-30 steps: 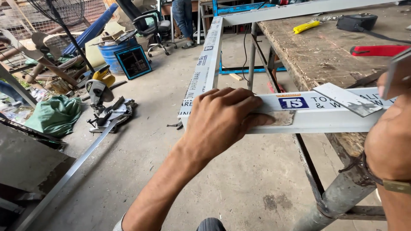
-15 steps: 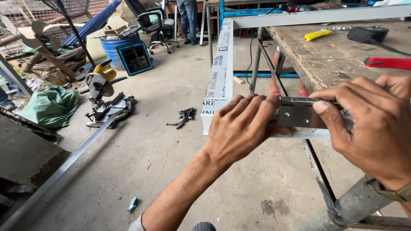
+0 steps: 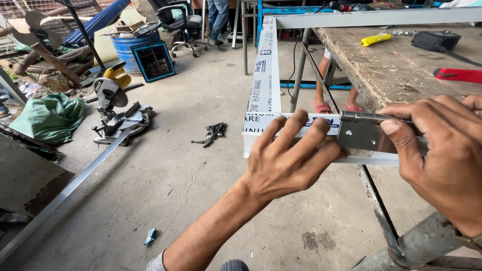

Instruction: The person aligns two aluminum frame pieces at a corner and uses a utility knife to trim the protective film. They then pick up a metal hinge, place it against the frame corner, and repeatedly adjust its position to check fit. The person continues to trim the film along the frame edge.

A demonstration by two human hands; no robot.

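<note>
The right hand (image 3: 444, 155) runs off the picture's right edge and covers the far end of the metal hinge (image 3: 364, 133). The left hand (image 3: 288, 160) hides part of the white frame bar (image 3: 263, 85). A person's feet in pink sandals (image 3: 331, 106) show under the surface (image 3: 396, 75); the body is hidden.

There is one view only. The head camera looks down and forward, very close over the left hand (image 3: 288, 165) and right hand (image 3: 442, 160), with the workshop floor (image 3: 191, 180) beyond.

Hinge (image 3: 362, 133) on frame (image 3: 264, 80), workbench (image 3: 386, 75) behind.
</note>
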